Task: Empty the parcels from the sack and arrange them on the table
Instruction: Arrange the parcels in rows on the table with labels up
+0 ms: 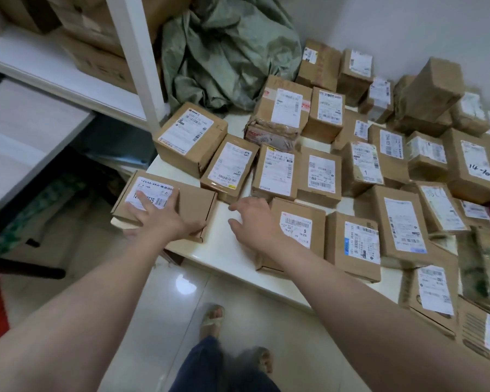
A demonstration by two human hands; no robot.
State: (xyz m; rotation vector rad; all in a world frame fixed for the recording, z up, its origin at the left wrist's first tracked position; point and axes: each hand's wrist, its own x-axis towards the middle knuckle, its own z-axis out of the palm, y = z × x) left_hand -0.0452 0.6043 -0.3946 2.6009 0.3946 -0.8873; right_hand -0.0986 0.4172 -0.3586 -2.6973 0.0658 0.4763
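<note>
A flat brown parcel (164, 206) with a white label lies on the near left corner of the white table (221, 247), partly over the edge. My left hand (160, 219) rests palm down on its top, fingers spread, thumb by its near edge. My right hand (252, 219) hovers over a bare strip of table, fingers apart and holding nothing, just left of another labelled parcel (294, 230). Several cardboard parcels (323, 176) lie in rows across the table, labels up. The green woven sack (224, 52) sits crumpled and slack at the back against the wall.
A white shelf unit (136, 66) with large cartons stands to the left, its upright post close to the table's corner. Glossy floor tiles (187, 284) lie below, with my legs and sandalled feet near the table's front edge. Stacked parcels (433, 89) crowd the far right.
</note>
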